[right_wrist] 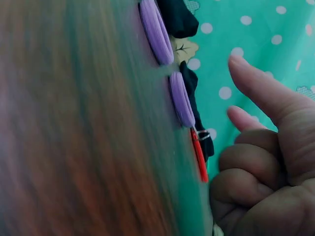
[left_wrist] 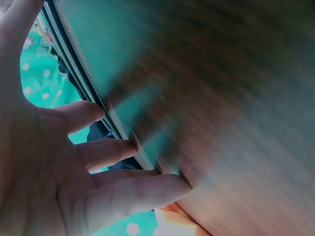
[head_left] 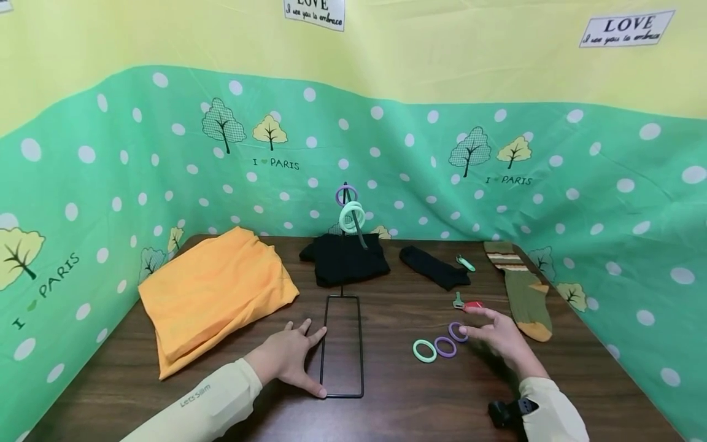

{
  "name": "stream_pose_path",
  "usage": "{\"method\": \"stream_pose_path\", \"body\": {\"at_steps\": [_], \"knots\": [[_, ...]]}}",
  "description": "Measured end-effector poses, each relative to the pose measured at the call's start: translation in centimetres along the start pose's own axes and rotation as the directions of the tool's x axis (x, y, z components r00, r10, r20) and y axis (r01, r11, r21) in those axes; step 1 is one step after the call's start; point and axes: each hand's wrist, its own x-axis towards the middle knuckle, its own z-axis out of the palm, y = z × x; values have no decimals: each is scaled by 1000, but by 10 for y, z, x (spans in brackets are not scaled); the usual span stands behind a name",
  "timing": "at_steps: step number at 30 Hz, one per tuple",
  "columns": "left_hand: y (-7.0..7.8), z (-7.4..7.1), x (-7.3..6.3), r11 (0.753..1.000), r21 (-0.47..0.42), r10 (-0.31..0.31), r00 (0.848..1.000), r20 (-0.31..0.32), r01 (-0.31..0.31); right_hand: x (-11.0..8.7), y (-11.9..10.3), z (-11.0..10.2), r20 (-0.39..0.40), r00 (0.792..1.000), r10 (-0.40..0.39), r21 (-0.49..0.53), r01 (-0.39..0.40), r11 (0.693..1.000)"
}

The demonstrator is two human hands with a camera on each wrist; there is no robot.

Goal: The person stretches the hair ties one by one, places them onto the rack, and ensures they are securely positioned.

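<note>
Your left hand point(head_left: 293, 355) was spread and gripped nothing; its thumb lay at the near left corner of the black stand's base frame point(head_left: 361, 347), and its fingertips reached the frame's left bar. The stand's base lay on the desk point(head_left: 397, 408) just right of that hand. Farther off, ahead and to the right of the same hand, the stand's upper part carried a purple hoop point(head_left: 338, 196) and pale green hoops point(head_left: 342, 219), above a folded black cloth point(head_left: 359, 261). The orange cloth point(head_left: 221, 301) spread ahead and to the left of your left hand.

Your right hand point(head_left: 502, 337) held nothing — thumb and index stretched out and apart, the other fingers folded in. Its thumb tip was at the farther purple ring point(head_left: 450, 332); whether they touched, you could not tell. The nearer purple ring point(head_left: 446, 355) and the pale green ring point(head_left: 425, 361) lay to the left of that hand. Just ahead of the index finger was the red tag point(head_left: 472, 305) with its key point(head_left: 458, 301); farther ahead lay the black sock point(head_left: 436, 267) and a small pale green tool point(head_left: 466, 263). The olive sock point(head_left: 527, 301) stretched away just beyond your right hand, on its right.
</note>
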Motion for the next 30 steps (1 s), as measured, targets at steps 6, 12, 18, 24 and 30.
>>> {"method": "stream_pose_path", "body": {"at_steps": [6,12,18,24,30], "knots": [[0,0,0,1000,1,2,1000,4,-2,4,5,2,72,997,28,-53,-24,998],[0,2,0,1000,-1,4,1000,3,-4,6,5,5,102,995,0,-124,13,992],[0,2,-1,1000,-1,8,1000,2,-8,7,3,8,91,996,-5,-143,18,990],[-1,2,0,1000,5,11,1000,-7,-11,10,4,10,57,998,-2,-171,12,985],[-1,2,1,1000,13,12,1000,-12,-12,13,3,11,15,999,-36,-237,39,971]]}}
